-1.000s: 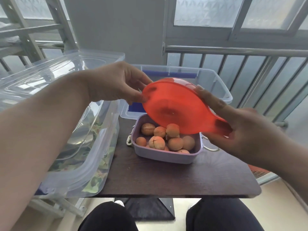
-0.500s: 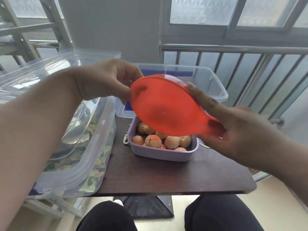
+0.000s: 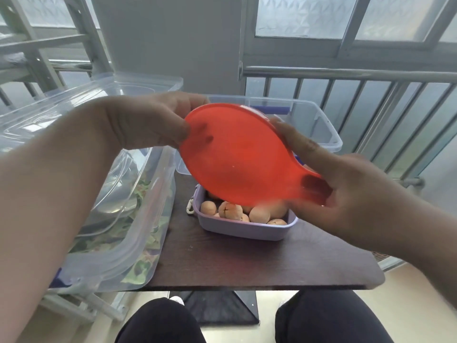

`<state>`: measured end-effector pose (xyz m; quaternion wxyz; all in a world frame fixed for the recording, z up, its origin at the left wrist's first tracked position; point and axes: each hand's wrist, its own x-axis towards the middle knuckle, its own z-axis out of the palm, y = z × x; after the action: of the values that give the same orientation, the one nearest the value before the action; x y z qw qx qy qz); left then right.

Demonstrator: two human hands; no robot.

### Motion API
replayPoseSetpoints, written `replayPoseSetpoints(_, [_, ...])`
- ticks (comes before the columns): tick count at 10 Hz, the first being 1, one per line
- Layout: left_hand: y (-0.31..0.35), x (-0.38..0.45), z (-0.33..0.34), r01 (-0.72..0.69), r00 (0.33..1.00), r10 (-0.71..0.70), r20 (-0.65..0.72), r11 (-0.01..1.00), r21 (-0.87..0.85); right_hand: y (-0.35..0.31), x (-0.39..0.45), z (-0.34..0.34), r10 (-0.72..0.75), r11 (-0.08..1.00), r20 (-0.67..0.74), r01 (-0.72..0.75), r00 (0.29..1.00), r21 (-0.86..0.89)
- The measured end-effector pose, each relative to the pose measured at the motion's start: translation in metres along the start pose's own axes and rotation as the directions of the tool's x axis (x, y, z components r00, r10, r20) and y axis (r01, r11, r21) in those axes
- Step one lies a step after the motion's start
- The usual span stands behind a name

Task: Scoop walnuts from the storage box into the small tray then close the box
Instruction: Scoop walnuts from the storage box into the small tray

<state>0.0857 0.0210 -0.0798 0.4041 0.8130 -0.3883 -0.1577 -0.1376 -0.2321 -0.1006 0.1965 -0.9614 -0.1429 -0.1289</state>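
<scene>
Both hands grip a red scoop (image 3: pixel 237 157) tilted above the lilac tray (image 3: pixel 243 230) of walnuts (image 3: pixel 231 210): left hand (image 3: pixel 146 122) pinching its rim, right hand (image 3: pixel 346 194) holding its handle.

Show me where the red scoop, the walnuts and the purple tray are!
Scoop (image 3: pixel 237 154): head view, middle of its red underside.
Walnuts (image 3: pixel 230 210): head view, on the walnut with a cross-shaped crack.
Tray (image 3: pixel 247 230): head view, on its near purple wall.
</scene>
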Motion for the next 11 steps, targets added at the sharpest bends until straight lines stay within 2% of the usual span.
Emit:
replayPoseSetpoints(1, [0.004, -0.001, 0.001, 0.031, 0.999, -0.025, -0.032, 0.978, 0.205, -0.001, 0.001, 0.007, 0.034, 0.999, 0.048, -0.033, 0.998, -0.004])
replayPoseSetpoints(2, [0.010, -0.004, 0.006, 0.002, 0.999, 0.006, -0.038, 0.977, 0.212, 0.002, 0.005, 0.012, 0.033, 0.998, 0.064, -0.030, 0.997, -0.050])
replayPoseSetpoints(3, [0.011, -0.006, 0.007, -0.040, 0.996, 0.051, -0.078, 0.990, 0.137, 0.011, 0.009, 0.011, 0.013, 1.000, -0.016, -0.013, 1.000, -0.004])
replayPoseSetpoints(4, [0.007, -0.006, 0.003, -0.005, 0.987, 0.005, -0.159, 1.000, -0.001, 0.015, 0.008, 0.002, 0.034, 0.991, -0.112, -0.020, 0.993, 0.129])
replayPoseSetpoints(5, [0.005, -0.006, 0.003, 0.014, 0.995, -0.022, -0.092, 0.996, -0.090, 0.010, 0.005, 0.002, 0.023, 0.989, 0.013, -0.025, 1.000, 0.148])
replayPoseSetpoints(6, [0.000, -0.008, 0.004, 0.001, 0.999, -0.012, -0.043, 0.972, -0.236, 0.006, 0.004, 0.013, 0.046, 0.995, 0.087, -0.053, 0.995, 0.081])
replayPoseSetpoints(8, [0.013, 0.000, 0.001, 0.087, 0.993, -0.099, -0.067, 0.983, -0.164, 0.023, 0.012, 0.011, 0.090, 0.961, -0.014, -0.083, 0.996, 0.263])
replayPoseSetpoints(9, [0.008, 0.000, -0.001, -0.030, 0.997, 0.009, -0.077, 0.962, -0.272, 0.030, 0.021, 0.006, 0.109, 0.929, -0.077, -0.074, 0.991, 0.363])
replayPoseSetpoints(11, [0.002, 0.004, 0.000, -0.079, 0.991, 0.041, -0.130, 0.951, -0.299, 0.048, 0.049, -0.004, 0.187, 0.922, -0.181, -0.110, 0.965, 0.370])
